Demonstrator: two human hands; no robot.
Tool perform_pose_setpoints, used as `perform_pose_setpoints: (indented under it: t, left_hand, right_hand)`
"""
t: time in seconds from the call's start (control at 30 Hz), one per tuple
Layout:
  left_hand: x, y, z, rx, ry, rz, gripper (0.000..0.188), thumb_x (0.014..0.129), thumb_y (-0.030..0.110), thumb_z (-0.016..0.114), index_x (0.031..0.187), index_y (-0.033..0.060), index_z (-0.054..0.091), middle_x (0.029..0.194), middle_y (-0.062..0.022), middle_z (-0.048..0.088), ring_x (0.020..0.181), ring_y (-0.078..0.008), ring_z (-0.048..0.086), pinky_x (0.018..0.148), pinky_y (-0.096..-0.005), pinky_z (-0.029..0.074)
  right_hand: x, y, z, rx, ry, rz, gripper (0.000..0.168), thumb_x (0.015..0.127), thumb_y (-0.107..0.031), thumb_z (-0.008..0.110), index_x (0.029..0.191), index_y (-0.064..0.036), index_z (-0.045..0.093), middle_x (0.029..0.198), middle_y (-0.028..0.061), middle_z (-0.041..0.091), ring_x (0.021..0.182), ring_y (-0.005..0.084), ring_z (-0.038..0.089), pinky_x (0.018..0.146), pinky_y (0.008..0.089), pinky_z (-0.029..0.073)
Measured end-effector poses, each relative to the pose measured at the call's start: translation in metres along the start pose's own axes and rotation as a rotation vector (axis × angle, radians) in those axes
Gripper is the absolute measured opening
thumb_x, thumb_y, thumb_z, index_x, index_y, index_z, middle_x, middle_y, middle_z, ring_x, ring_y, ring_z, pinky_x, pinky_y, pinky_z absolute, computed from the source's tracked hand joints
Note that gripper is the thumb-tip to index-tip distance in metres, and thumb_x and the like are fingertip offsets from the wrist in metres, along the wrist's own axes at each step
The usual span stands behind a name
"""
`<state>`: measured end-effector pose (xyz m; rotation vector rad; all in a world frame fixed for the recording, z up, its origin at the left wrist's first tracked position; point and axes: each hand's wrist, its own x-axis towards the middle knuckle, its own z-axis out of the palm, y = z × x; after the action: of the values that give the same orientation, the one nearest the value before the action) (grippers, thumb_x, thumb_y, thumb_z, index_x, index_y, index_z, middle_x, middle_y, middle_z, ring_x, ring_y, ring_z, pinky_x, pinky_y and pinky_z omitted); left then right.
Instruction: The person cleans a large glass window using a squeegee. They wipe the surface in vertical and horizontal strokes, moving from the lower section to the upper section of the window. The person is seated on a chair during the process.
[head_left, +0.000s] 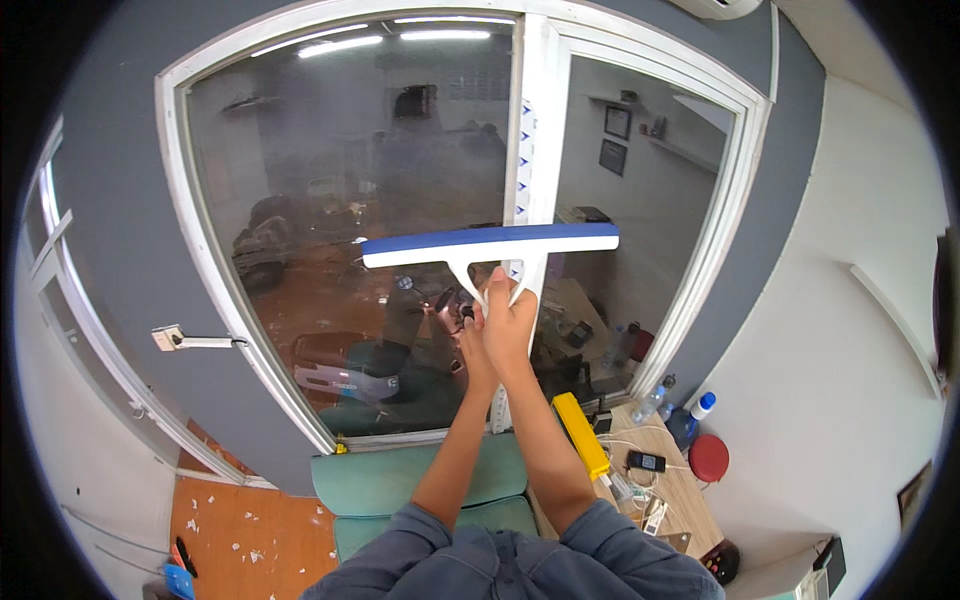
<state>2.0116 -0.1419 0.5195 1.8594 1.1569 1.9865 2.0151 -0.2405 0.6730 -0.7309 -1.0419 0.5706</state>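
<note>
A white squeegee (491, 244) with a blue blade is held up, its head roughly level, before the white frame post of a large glass window (337, 172). My right hand (508, 319) grips its handle, thumb pointing up along it. Close against it, lower and to the left, is my left hand (474, 341), whose fingers are partly hidden; whether they grip the handle is unclear. The blade spans from the left pane across the post to the right pane (645, 180). Whether it touches the glass cannot be told.
Below the window stands a green sofa (420, 476). At the right, a wooden table (694, 517) bears a yellow box (581, 435), a phone (646, 461), cables and bottles. A wall socket with a plug (168, 337) is at the left. White scraps lie on the orange floor (225, 532).
</note>
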Motion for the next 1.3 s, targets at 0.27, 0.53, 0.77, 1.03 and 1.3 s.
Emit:
perform_pose_setpoints:
  t: [0.27,0.53,0.77,1.03,1.3]
  left_hand:
    - [0.004,0.023,-0.036,-0.915,-0.385,-0.522,0.037,0.1,0.034,0.039,0.109,0.002,0.056,0.101,-0.0037,0.056,0.091,-0.0168,0.054,0.079,-0.0327,0.044]
    - [0.039,0.024,-0.09,-0.926,-0.166,-0.431,0.037,0.099,0.035,0.039,0.093,0.0026,0.057,0.074,-0.0005,0.054,0.063,-0.0087,0.048,0.058,-0.0227,0.036]
    - [0.07,-0.039,-0.182,-0.815,0.053,-0.323,0.033,0.1,0.03,0.039,0.092,0.0045,0.059,0.076,-0.002,0.06,0.069,-0.0091,0.052,0.065,-0.0249,0.037]
    - [0.112,-0.097,-0.321,-0.637,0.182,-0.263,0.033,0.101,0.029,0.039,0.091,0.0041,0.059,0.076,-0.0034,0.06,0.068,-0.0101,0.052,0.066,-0.0243,0.037]
    - [0.129,-0.144,-0.436,-0.443,0.286,-0.296,0.03,0.098,0.027,0.036,0.097,0.0043,0.056,0.08,-0.005,0.057,0.071,-0.0136,0.051,0.068,-0.027,0.04]
  right_hand:
    - [-0.009,0.016,-0.016,-0.024,0.066,-0.025,0.049,0.096,-0.036,0.055,0.063,0.0,0.058,0.051,0.0014,0.051,0.045,0.0064,0.046,0.042,0.024,0.032]
    - [-0.026,0.028,0.019,-0.074,0.014,-0.024,0.053,0.096,-0.038,0.055,0.059,-0.001,0.057,0.048,-0.0002,0.049,0.044,0.0055,0.045,0.041,0.0237,0.031]
    - [-0.051,0.047,0.116,0.017,-0.012,0.046,0.053,0.095,-0.039,0.056,0.058,-0.001,0.057,0.046,-0.0002,0.048,0.041,0.0055,0.044,0.039,0.0238,0.031]
    - [-0.089,0.08,0.241,0.062,-0.131,0.075,0.055,0.096,-0.045,0.05,0.059,-0.006,0.051,0.049,0.0015,0.049,0.04,0.0063,0.043,0.036,0.0225,0.03]
    - [-0.128,0.115,0.334,0.118,-0.235,0.113,0.049,0.096,-0.034,0.055,0.059,-0.003,0.054,0.048,0.0,0.048,0.042,0.0065,0.045,0.041,0.0255,0.032]
